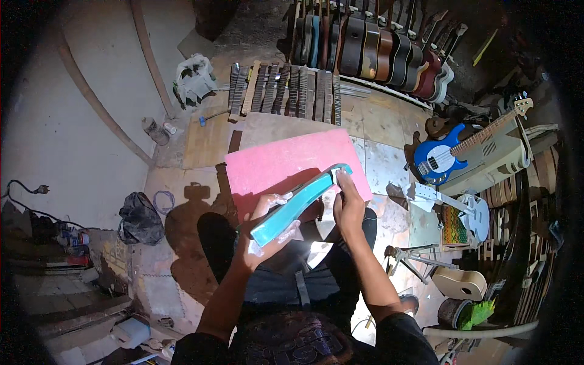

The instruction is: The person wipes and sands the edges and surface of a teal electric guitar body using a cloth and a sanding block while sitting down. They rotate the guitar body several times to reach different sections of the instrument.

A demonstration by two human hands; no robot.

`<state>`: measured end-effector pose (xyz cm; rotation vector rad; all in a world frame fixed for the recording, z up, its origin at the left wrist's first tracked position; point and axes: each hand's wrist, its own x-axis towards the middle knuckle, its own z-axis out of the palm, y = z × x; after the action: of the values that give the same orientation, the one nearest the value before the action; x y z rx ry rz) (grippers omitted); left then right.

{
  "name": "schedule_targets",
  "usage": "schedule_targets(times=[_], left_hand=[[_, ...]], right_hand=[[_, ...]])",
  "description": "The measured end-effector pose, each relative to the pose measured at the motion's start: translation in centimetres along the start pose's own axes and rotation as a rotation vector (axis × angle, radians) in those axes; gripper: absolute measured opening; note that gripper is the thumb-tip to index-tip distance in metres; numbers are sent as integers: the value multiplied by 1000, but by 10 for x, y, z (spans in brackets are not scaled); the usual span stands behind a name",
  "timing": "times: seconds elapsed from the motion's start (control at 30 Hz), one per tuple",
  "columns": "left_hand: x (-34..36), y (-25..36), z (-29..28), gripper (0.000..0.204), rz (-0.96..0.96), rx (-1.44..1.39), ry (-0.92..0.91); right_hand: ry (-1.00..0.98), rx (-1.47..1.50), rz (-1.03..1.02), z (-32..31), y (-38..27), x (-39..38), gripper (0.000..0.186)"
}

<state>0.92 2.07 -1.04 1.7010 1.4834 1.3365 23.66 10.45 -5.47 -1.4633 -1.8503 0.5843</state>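
Note:
A turquoise guitar body (298,204) is held on edge above my lap, its narrow side facing the camera. My left hand (267,234), dusted white, grips its near end from below. My right hand (348,207) rests against its far end with the fingers pressed on the curved edge near the horn. Whether the right hand holds something small there is hidden. A pink board (286,161) lies on the floor just beyond my knees.
A row of guitar necks (286,91) lies on the floor ahead, with guitars (389,55) standing behind. A blue bass (447,158) leans at right beside a white guitar body (474,216). A black bag (140,219) sits at left.

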Motion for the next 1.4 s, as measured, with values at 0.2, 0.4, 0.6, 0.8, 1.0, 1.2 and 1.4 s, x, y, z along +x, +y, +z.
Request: schedule_targets(times=[0.2,0.4,0.6,0.8,1.0,1.2,1.4], left_hand=[[0,4,-4,56,-64,-84,-26],[-2,-2,3,55,-31,17,-28],[-6,-1,-12,59,-190,-156,-110],[-11,-6,-7,55,69,72,-130],[-9,2,-10,57,0,-57,-61],[-1,13,-6,71,19,-71,-56],[-2,16,-13,77,-86,-184,-94]], right_hand=[[-107,48,-331,8,-40,-29,58],[-128,-84,-77,-4,-28,-6,65],[-379,288,-303,-33,-119,-39,70],[-324,217,-633,-43,-135,-42,68],[-424,246,-347,-42,-137,-40,73],[-342,265,-331,-29,-106,-37,74],[-462,426,-297,-37,-121,-42,73]])
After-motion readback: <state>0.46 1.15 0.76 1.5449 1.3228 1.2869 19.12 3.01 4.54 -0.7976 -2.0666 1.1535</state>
